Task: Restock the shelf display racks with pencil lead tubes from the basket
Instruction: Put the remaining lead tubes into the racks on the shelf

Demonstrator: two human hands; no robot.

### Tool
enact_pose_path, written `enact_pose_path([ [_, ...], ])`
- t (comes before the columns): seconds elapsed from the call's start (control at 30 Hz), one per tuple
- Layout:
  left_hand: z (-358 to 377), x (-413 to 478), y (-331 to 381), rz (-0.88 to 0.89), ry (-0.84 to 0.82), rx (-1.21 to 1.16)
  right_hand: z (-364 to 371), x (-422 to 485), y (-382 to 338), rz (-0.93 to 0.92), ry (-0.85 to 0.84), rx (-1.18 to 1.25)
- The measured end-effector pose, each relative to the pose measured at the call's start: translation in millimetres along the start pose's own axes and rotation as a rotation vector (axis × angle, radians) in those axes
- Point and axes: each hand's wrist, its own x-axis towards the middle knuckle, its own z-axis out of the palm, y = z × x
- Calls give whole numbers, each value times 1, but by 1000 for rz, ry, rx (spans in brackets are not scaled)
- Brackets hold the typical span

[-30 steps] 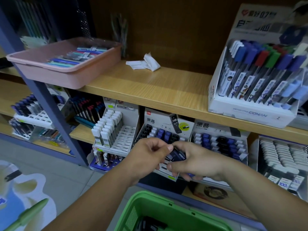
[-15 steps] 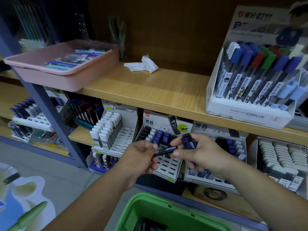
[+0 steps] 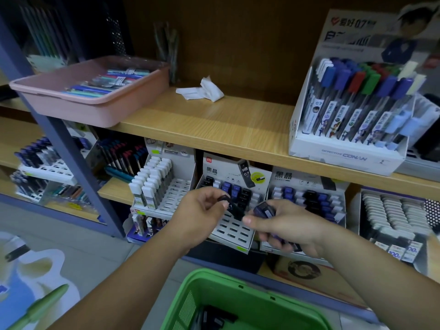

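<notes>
The left hand (image 3: 202,216) is pinching a black lead tube (image 3: 234,209) by its upper end between thumb and fingertips. The tube is slanting down to the right, in the air just in front of the middle display rack (image 3: 234,232). The right hand (image 3: 288,226) is curling round a small bundle of blue tubes (image 3: 264,210), whose capped ends are sticking up above the knuckles. Its thumb is lying just beside the lower end of the black lead tube (whether it is actually touching, the blur is not letting me tell). The two hands are hanging close together, almost meeting over the rack's bare lower slots. That rack is carrying black, blue and white tubes only in its upper rows. The right rack (image 3: 309,201) beside it is holding more blue, black and white tubes, and the left rack (image 3: 154,186) is standing with white-capped tubes on its left half. All three are sitting under a wooden shelf (image 3: 214,125). The green basket (image 3: 214,277) is sitting nearest the camera, below the forearms, with dark tubes (image 3: 214,320) lying in its bottom. On the shelf, a pink tray (image 3: 95,113) of pens is resting at the left, a crumpled white paper (image 3: 202,91) is lying in the middle, and a white box of pens (image 3: 345,156) is standing at the right.
</notes>
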Motion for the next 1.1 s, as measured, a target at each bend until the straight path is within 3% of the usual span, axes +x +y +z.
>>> enact_pose_path([
  [0.17,10,12,-7,236,33,503,0,-11,12,119,-237,305],
  [0.27,20,17,-13,288,-16,648,2,-16,23,123,-253,388],
  [0.8,17,37,-29,339,-58,652,-2,-11,43,113,-215,420],
  [0.97,19,33,-30,451,-197,774,0,-6,41,49,-123,347],
  [1.03,19,28,-30,492,-98,778,2,-2,41,32,-95,357],
  [1.1,23,18,-16,416,24,607,4,1,40,20,-82,347],
])
